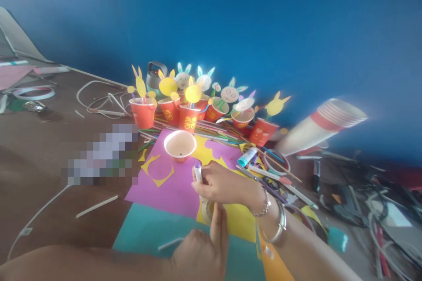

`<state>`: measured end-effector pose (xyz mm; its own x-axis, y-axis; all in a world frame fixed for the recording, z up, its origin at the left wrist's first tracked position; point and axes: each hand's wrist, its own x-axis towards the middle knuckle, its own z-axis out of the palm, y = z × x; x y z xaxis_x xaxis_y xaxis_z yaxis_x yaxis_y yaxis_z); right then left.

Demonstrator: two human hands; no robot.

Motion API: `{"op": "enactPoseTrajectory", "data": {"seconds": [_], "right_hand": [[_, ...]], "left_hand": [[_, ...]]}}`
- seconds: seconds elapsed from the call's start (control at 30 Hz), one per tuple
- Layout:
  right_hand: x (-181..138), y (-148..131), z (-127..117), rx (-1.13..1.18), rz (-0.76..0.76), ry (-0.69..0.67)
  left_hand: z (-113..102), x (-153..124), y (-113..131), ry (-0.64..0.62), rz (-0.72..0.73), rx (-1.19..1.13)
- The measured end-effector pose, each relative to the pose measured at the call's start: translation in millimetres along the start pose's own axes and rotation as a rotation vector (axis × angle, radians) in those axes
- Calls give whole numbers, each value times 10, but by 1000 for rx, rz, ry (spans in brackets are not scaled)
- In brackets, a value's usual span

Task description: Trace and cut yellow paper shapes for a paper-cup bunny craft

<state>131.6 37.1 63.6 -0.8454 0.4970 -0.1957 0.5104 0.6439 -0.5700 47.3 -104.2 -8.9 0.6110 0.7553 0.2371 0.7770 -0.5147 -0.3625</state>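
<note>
My right hand (219, 182), with bracelets on its wrist, is closed around a white marker (198, 173) with a purple end pointing up. The marker's lower end is by a roll of tape (207, 211) that lies on yellow paper (239, 224). My left hand (206, 246) comes in from the lower left, two fingers stretched out to the roll's near edge and its other fingers curled. Whether those fingertips press on the roll is partly hidden. Just beyond my right hand, an open paper cup (180, 144) stands on purple paper (150, 191).
Behind are red paper cups (189, 118) with paper rabbits. Stacked cups (323, 123) lean at the right, near a glue stick (247, 156) and a red-ended marker (268, 174). Teal paper (145, 228) lies in front. A pixelated object (102, 153) and a white stick (97, 206) are left.
</note>
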Motion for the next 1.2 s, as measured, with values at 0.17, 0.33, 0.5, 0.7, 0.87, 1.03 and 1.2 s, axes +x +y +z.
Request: {"op": "enactPoseTrajectory", "data": {"seconds": [0.17, 0.33, 0.5, 0.7, 0.87, 1.03, 1.2], "right_hand": [[-21, 44, -2, 25, 28, 38], [-69, 110, 19, 78, 85, 82], [-168, 159, 18, 120, 123, 176], [-303, 250, 136, 206, 170, 316], [-414, 344, 294, 293, 191, 451], [-504, 348, 392, 332, 216, 552], [-585, 301, 454, 355, 286, 621]], "left_hand": [[-13, -7, -1, 7, -6, -8], [3, -13, 3, 0, -14, 20], [-7, -6, -6, 2, 5, 23], [-53, 7, -20, -30, 4, 23], [-83, 19, -28, -63, -2, -8], [-112, 34, -25, -99, -16, -41], [-139, 60, -32, -128, -9, -70]]}}
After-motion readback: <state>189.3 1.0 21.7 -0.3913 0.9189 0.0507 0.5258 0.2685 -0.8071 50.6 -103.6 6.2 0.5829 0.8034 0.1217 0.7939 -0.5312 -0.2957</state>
